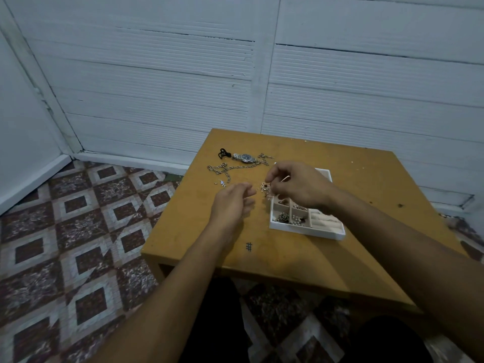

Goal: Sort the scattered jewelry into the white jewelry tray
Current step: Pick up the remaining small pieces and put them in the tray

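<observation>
One gold trinket (265, 188) dangles from the right grip (272, 186), beside the tray (306, 230).

White jewelry tray (306, 227): compartmented, partly filled, lying flat beneath right fingers (272, 179); gold piece (265, 188) pinched; chain (233, 167) and watch (245, 157) scattered beyond.

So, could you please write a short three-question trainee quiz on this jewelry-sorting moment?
1. True or false: the wristwatch already lies in the white tray.
2. Which hand pinches a small gold-coloured piece? A left, B right.
3. Fill in: the long chain lies on the ____.

Key: 1 false, it lies on the table. 2 B, the right hand; the left hand holds nothing visible. 3 table.
</observation>
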The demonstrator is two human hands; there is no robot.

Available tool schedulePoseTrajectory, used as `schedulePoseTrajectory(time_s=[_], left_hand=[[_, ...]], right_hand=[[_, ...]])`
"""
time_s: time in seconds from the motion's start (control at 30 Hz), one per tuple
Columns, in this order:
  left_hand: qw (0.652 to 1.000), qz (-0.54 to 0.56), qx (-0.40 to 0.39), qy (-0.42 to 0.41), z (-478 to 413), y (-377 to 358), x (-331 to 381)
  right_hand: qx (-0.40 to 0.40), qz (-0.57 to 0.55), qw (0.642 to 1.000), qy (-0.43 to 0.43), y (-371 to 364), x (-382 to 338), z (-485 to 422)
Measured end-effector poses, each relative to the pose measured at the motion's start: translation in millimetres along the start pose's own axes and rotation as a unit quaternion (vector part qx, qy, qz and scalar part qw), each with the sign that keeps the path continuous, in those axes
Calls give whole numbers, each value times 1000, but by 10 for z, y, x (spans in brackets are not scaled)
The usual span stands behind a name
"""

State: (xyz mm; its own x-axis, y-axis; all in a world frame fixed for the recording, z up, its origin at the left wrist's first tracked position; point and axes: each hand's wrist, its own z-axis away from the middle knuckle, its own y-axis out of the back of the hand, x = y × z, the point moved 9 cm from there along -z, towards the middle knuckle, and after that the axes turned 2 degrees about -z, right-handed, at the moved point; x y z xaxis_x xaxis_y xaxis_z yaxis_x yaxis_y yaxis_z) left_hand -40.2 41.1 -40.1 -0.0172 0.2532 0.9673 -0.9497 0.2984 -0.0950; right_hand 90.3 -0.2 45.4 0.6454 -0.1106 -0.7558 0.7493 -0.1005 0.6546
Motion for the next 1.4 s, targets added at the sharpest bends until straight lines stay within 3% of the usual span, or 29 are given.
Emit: schedulePoseTrajectory(time_s=[0.33, 0.63, 1.07, 1.4], left_hand=[[982, 161, -70, 63, 2, -431, 7], [957, 215, -138, 137, 132, -828, -106], [925, 288, -156, 190, 202, -988, -236], [923, 295, -143, 201, 164, -1047, -311]], right_hand=[[-45, 117, 991, 44, 267, -285, 99], [-39, 247, 965, 76, 308, -280, 177], [45, 226, 972, 51, 438, 2, 106], [35, 206, 977, 35, 274, 207, 185]])
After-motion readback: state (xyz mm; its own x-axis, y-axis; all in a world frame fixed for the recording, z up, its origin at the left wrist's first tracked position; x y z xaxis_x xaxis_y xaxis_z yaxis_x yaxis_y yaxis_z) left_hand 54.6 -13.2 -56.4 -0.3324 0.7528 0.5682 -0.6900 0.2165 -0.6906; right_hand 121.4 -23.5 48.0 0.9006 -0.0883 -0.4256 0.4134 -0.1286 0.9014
